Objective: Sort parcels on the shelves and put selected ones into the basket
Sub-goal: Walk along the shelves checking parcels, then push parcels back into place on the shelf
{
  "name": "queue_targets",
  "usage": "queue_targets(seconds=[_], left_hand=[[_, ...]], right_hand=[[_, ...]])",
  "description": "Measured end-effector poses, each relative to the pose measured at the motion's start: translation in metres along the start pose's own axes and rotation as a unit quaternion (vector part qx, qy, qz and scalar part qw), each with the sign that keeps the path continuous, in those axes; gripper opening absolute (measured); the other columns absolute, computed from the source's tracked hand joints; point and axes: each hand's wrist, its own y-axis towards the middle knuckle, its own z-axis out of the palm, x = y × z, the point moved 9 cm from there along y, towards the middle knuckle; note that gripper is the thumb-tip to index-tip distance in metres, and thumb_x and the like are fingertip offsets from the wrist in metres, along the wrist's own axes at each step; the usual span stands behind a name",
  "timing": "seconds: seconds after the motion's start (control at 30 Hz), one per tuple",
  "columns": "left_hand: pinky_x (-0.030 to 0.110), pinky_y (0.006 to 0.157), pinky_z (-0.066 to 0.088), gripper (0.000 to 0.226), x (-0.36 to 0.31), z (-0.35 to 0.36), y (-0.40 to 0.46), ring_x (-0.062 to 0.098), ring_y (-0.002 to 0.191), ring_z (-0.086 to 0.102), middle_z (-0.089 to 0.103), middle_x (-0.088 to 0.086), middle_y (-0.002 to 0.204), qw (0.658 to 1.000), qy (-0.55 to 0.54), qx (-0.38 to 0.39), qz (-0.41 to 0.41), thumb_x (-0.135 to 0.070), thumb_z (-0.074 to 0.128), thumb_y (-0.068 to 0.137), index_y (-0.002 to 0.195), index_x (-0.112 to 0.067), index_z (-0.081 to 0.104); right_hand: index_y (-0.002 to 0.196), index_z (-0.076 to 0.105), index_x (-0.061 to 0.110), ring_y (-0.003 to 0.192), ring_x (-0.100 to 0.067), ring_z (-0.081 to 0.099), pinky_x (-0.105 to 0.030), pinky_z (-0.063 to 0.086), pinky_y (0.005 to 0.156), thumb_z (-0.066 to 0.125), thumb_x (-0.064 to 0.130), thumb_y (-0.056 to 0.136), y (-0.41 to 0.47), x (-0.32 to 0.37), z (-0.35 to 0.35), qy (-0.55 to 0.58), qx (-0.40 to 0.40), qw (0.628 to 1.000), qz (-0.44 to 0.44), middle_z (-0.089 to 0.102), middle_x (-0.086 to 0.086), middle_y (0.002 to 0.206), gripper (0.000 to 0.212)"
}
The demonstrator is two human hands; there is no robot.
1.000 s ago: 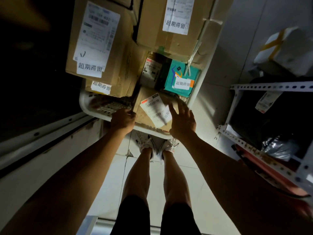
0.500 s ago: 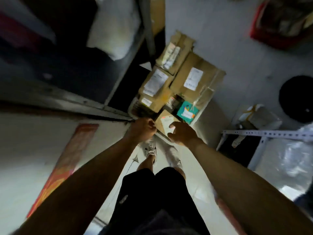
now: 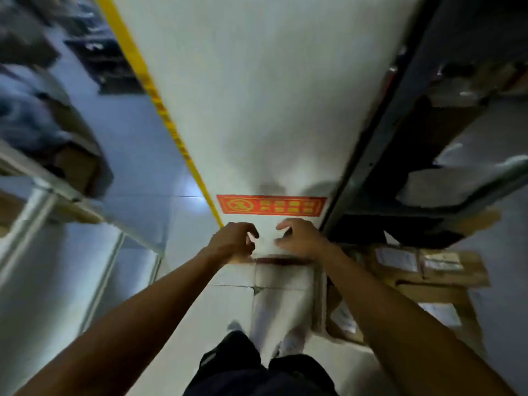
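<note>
The picture is blurred by motion. My left hand point(image 3: 233, 242) and my right hand point(image 3: 301, 238) hover side by side in front of a white wall, fingers curled and apart, with nothing in them. Low on the right, the pale basket point(image 3: 320, 298) holds brown cardboard parcels point(image 3: 425, 268) with white labels. It lies beside my right forearm and neither hand touches it. My legs and shoes show at the bottom centre.
A red warning sign point(image 3: 271, 205) is stuck low on the wall, just beyond my hands. A yellow stripe point(image 3: 160, 110) runs up the wall's left edge. A dark shelf upright point(image 3: 371, 155) with parcels rises on the right; a metal rack point(image 3: 28, 224) with boxes stands on the left.
My view has swung away from the basket toward the wall. Both hands have come off the basket's rim and parcels and now hang free; the basket has slid to the lower right.
</note>
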Motion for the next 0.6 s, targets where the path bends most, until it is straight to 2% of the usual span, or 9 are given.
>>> queue_targets(seconds=[0.1,0.17,0.3,0.37,0.47,0.6], left_hand=[[0.032,0.09,0.051,0.028,0.093,-0.049,-0.059,0.019,0.114,0.061,0.069,-0.003,0.114,0.994,-0.03,-0.077,-0.075,-0.024,0.06,0.088,0.115,-0.03,0.067],[0.035,0.093,0.051,0.03,0.152,-0.076,-0.107,0.02,0.115,0.061,0.069,-0.004,0.114,0.983,-0.051,-0.121,-0.13,-0.026,0.06,0.086,0.115,-0.031,0.066],[0.038,0.093,0.054,0.037,0.254,-0.113,-0.215,0.021,0.112,0.063,0.07,-0.005,0.116,0.945,-0.096,-0.198,-0.243,-0.036,0.057,0.076,0.112,-0.035,0.067],[0.039,0.092,0.055,0.034,0.292,-0.121,-0.268,0.022,0.108,0.065,0.07,-0.002,0.116,0.925,-0.122,-0.225,-0.281,-0.036,0.059,0.078,0.111,-0.034,0.068],[0.037,0.094,0.053,0.029,0.337,-0.131,-0.34,0.024,0.109,0.064,0.069,0.002,0.118,0.885,-0.148,-0.285,-0.338,-0.03,0.065,0.084,0.113,-0.03,0.069],[0.038,0.091,0.056,0.028,0.373,-0.15,-0.427,0.024,0.105,0.067,0.071,0.001,0.111,0.822,-0.164,-0.352,-0.416,-0.033,0.066,0.083,0.11,-0.032,0.07]], right_hand=[[0.122,0.065,0.02,0.089,-0.017,0.065,-0.025,0.052,0.081,0.078,0.031,0.086,0.013,0.099,0.054,-0.066,0.07,0.992,-0.085,0.066,0.0,0.096,0.04],[0.121,0.065,0.019,0.088,-0.016,0.065,-0.023,0.048,0.074,0.078,0.031,0.086,0.014,0.168,0.094,-0.109,0.103,0.978,-0.148,0.065,0.001,0.093,0.039],[0.122,0.064,0.024,0.094,-0.018,0.065,-0.026,0.048,0.079,0.076,0.033,0.086,-0.006,0.29,0.19,-0.192,0.174,0.936,-0.239,0.068,0.0,0.101,0.04],[0.125,0.063,0.023,0.094,-0.019,0.065,-0.028,0.05,0.08,0.075,0.033,0.085,-0.024,0.335,0.242,-0.231,0.212,0.908,-0.279,0.068,-0.002,0.107,0.043],[0.124,0.063,0.022,0.094,-0.024,0.067,-0.035,0.056,0.083,0.074,0.032,0.087,-0.056,0.39,0.31,-0.264,0.262,0.866,-0.335,0.064,-0.001,0.103,0.04],[0.119,0.064,0.021,0.098,-0.025,0.066,-0.036,0.054,0.085,0.073,0.032,0.089,-0.102,0.464,0.373,-0.303,0.291,0.808,-0.412,0.066,-0.003,0.105,0.034]])
